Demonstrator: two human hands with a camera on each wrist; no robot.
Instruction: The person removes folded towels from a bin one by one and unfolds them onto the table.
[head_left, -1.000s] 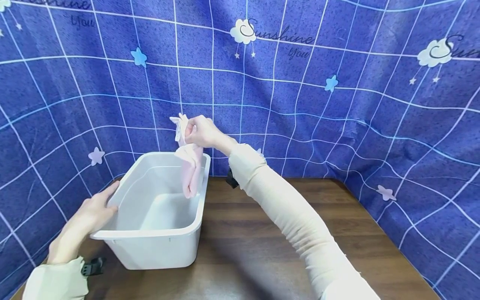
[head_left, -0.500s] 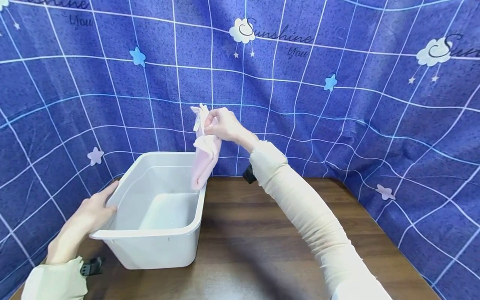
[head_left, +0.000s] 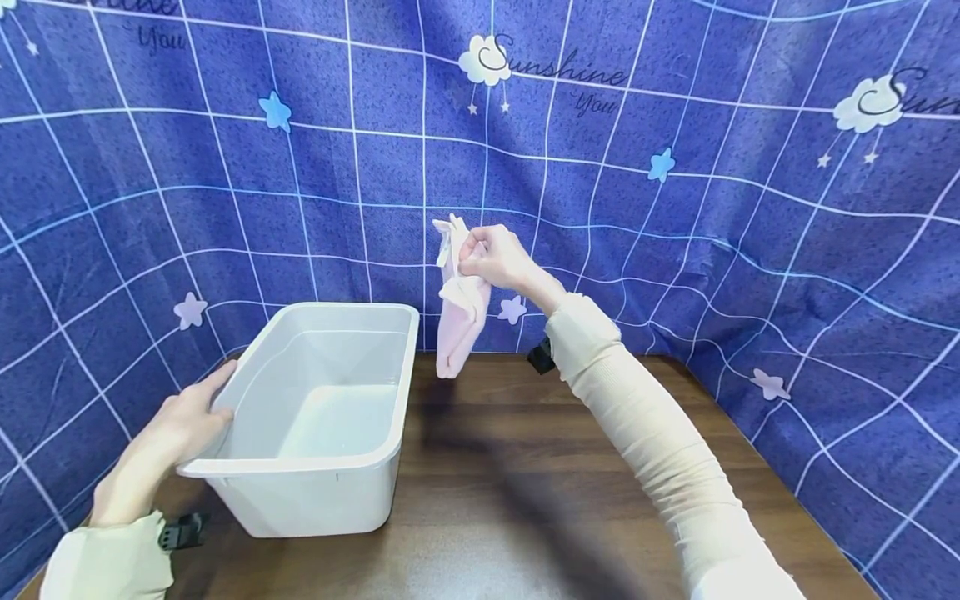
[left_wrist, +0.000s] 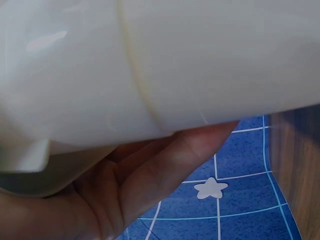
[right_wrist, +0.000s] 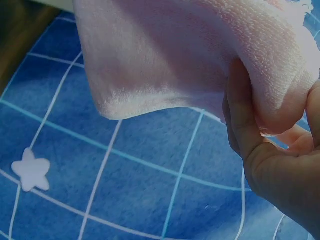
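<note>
Blue patterned curtain backs our worktop; our right hand pinches the pink cloth, hanging mostly below it, long axis near upright, just right of the tub our left hand holds.

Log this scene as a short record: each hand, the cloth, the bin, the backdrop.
left hand: grips the bin's left side, thumb over the rim
right hand: pinches the cloth near its upper part
pink cloth: hangs in the air, to the right of the bin, apart from it
white bin: upright on the wooden table
backdrop: blue, with grid lines, stars and clouds
</note>
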